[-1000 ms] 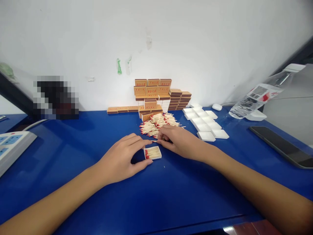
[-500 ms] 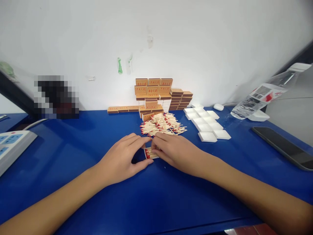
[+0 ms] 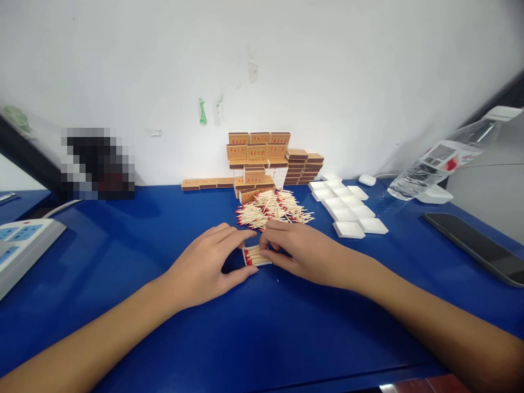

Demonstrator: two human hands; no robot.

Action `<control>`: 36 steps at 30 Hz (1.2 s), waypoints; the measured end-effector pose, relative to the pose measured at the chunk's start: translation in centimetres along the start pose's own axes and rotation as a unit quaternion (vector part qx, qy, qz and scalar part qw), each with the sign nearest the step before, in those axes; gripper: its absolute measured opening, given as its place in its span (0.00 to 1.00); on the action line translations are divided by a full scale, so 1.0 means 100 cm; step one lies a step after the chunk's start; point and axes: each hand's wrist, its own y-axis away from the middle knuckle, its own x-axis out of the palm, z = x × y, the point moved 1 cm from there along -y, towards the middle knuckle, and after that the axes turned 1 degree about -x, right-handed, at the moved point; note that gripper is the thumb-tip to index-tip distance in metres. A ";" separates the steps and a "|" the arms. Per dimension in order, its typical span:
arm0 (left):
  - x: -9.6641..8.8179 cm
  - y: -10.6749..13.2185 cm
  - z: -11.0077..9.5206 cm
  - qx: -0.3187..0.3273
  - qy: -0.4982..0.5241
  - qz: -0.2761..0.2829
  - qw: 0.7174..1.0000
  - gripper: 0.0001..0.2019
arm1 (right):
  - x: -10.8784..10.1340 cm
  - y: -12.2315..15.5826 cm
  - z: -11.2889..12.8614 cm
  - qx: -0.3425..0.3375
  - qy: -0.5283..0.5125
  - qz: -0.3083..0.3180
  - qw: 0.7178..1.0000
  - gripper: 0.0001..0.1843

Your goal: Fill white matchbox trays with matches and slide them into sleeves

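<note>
White wall with green smear, blue table in front; boxes stacked against wall, tan with brown sides, red Chinese print on labels, 安全火柴 on a front one, others too small to read surely; bottle at right, label shows barcode and red patch, brand not legible; tray lies on table between both hands, just in front of match pile; tray's long axis runs roughly left-right; matches inside lie along it, red heads toward left hand, pale ends toward right hand; left hand has thumb and forefinger spread wide about tray's left end, thumb at near corner; right hand is narrow, thumb and fingertips together over tray's right part, hiding some matches; cannot tell whether a match is pinched there; other trays sit right of pile, phone at far right, power strip at left edge.
</note>
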 end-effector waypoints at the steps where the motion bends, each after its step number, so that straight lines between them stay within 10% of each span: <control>1: 0.000 0.000 0.000 -0.001 0.001 0.002 1.000 0.21 | 0.000 0.000 0.000 -0.004 -0.002 -0.006 1.000 0.06; 19: 0.001 0.000 0.002 -0.008 0.006 0.010 1.000 0.22 | -0.012 0.002 0.000 -0.037 -0.009 -0.005 0.999 0.10; 26: 0.001 0.001 0.001 0.006 0.010 0.002 1.000 0.22 | -0.026 0.002 -0.024 0.019 0.049 -0.128 0.990 0.07; 36: 0.001 0.001 0.002 0.001 0.003 0.008 1.000 0.22 | -0.003 -0.004 -0.033 0.061 0.119 -0.076 0.988 0.11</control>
